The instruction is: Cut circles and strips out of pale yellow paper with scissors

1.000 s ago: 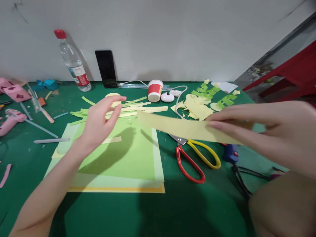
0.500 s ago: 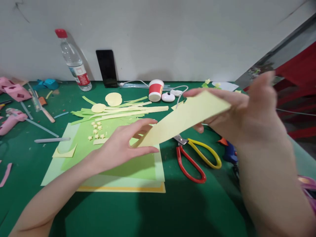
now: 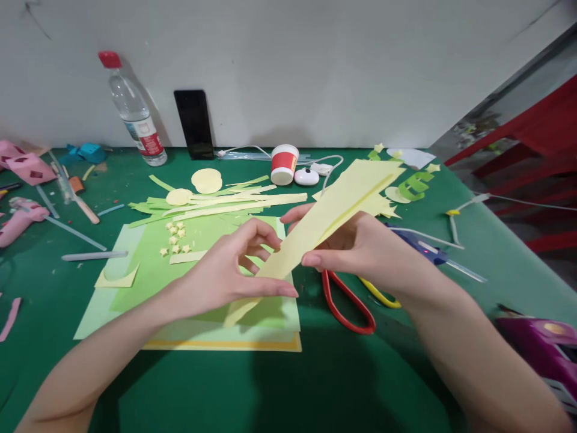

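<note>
A long strip of pale yellow paper [image 3: 333, 207] slants up to the right between my two hands, with a fold along its right edge. My left hand [image 3: 234, 264] holds its lower part between thumb and fingers. Around its middle, my right hand [image 3: 347, 246] grips it, thumb in front. Below my left hand lie sheets of green paper [image 3: 148, 294] with small yellow paper stars [image 3: 175, 237] on them. Scissors with one red handle [image 3: 349, 307] and one yellow handle [image 3: 381, 294] rest under my right hand, their blades hidden.
Cut paper strips [image 3: 243, 204] and yellow circles [image 3: 207, 180] lie farther back. Along the wall stand a water bottle [image 3: 139, 120], a phone [image 3: 195, 124] and a paper cup [image 3: 284, 165]. A blue glue gun [image 3: 421, 246] is at the right, a pink one [image 3: 22, 222] at the left.
My right hand has come down and left along the paper strip, closer to my left hand. The strip is now steeper, and its lower end sticks out below my left hand.
</note>
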A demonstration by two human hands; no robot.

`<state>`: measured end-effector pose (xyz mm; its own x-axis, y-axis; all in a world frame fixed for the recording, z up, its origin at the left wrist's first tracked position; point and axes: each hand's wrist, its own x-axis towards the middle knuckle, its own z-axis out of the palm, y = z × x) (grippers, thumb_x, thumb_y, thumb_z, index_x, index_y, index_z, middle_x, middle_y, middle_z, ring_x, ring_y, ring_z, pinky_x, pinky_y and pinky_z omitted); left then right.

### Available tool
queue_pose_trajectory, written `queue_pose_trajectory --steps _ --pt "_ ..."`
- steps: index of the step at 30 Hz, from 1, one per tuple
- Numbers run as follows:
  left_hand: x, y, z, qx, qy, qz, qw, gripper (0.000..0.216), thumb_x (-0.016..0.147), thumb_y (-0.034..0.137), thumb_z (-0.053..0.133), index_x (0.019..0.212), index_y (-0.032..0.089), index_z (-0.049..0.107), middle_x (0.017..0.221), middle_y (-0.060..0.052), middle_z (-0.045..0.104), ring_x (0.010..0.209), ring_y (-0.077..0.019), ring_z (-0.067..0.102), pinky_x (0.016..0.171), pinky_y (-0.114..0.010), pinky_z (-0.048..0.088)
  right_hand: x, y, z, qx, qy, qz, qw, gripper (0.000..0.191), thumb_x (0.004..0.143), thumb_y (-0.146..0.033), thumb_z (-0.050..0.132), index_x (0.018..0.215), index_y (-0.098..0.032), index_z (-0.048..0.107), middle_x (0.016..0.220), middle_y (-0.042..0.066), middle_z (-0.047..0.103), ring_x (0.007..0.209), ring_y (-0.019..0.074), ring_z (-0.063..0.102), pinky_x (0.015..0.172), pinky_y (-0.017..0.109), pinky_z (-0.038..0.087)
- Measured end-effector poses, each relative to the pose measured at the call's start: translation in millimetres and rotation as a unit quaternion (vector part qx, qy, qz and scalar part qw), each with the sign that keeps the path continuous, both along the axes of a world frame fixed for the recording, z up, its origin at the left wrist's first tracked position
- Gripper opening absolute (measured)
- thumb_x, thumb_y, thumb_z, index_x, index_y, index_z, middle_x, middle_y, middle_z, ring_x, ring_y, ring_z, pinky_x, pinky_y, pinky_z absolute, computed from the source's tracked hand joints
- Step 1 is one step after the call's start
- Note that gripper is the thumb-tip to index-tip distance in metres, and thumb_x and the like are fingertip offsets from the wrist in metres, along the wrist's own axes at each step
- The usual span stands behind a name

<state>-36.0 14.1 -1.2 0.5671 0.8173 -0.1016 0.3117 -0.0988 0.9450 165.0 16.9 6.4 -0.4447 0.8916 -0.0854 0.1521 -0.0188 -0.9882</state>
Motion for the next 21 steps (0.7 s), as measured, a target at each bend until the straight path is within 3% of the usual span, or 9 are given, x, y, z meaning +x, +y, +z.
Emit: queue_pose_trajectory --steps 6,9,17,21 --pt "2.0 -0.6 1.4 -0.041 -0.023 -0.001 0.999 0.029 0.076 0.04 0.063 0.094 0.023 0.047 0.103 -0.002 0.053 0.084 -0.0126 0.056 0.07 -0.027 0.045 -1.4 3.5 1.2 -0.007 0.004 0.021 1.0 0.036 0.069 -0.028 0.072 0.1 -0.02 0.056 0.078 0.0 0.067 0.071 0.0155 0.065 0.066 0.026 0.054" --pt "2.5 -1.1 0.9 -0.035 -0.013 -0.012 0.999 0.034 0.074 0.036 0.067 0.097 0.024 0.044 0.102 -0.002 0.052 0.087 -0.0145 0.057 0.069 -0.027 0.045 -3.4 2.1 0.2 -0.013 0.002 0.019 1.0 0.037 0.068 -0.028 0.072 0.101 -0.021 0.056 0.078 -0.001 0.067 0.073 0.0159 0.065 0.066 0.025 0.054" --pt "-0.2 -0.2 0.7 -0.078 -0.059 -0.041 0.994 0.037 0.074 0.028 0.068 0.101 0.026 0.044 0.098 0.001 0.054 0.084 -0.0115 0.057 0.065 -0.022 0.044 -3.8 -0.5 2.6 -0.014 -0.003 0.025 1.0 0.035 0.071 -0.029 0.07 0.102 -0.02 0.057 0.093 0.002 0.068 0.082 0.0177 0.065 0.069 0.027 0.055" --pt "-3.7 0.8 2.4 -0.091 -0.101 -0.023 0.991 0.025 0.086 0.034 0.053 0.109 0.026 0.048 0.096 0.0 0.059 0.081 -0.0111 0.058 0.067 -0.021 0.046 0.0 1.0 3.3 -0.024 0.017 0.026 0.999 0.026 0.071 -0.02 0.065 0.097 -0.019 0.062 0.099 0.004 0.069 0.086 0.0197 0.065 0.07 0.027 0.054"
